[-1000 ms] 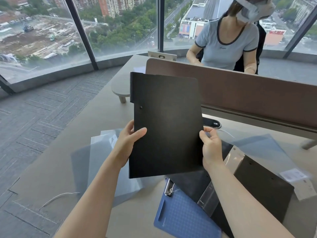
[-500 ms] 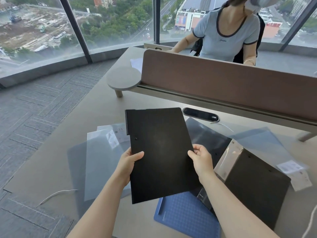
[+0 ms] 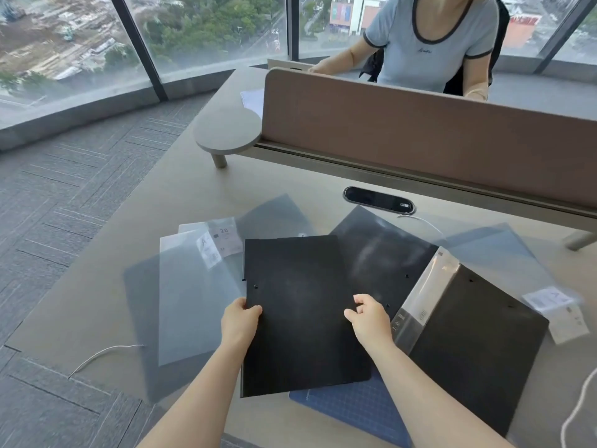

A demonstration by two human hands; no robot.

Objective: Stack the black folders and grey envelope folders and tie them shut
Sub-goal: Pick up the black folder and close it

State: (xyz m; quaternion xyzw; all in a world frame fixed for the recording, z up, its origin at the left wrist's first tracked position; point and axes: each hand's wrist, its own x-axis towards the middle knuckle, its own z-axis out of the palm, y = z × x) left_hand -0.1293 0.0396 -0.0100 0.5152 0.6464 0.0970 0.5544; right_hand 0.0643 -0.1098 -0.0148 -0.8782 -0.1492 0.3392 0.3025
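Both hands are on the black folder (image 3: 300, 315): my left hand (image 3: 239, 321) pinches its left edge with the thumb on top, and my right hand (image 3: 368, 318) grips the right edge with curled fingers. Holding it by opposite edges keeps the folder flat and square, which I judge is what a tidy stack needs. It sits low over the desk (image 3: 181, 195), partly covering a blue clipboard (image 3: 352, 409) and overlapping a second black folder (image 3: 384, 253); whether it touches them yet I cannot tell. A third black folder (image 3: 478, 344) with a clear spine lies to the right, and the grey envelope folders (image 3: 193, 299) are fanned out on the left, with another one (image 3: 491, 250) on the right. Loose white string (image 3: 103, 352) waits near the left edge (more at the far right) — nothing is tied. A second ago the folder stood upright in front of me — it has since been tipped down and lowered toward the pile, grip unchanged.
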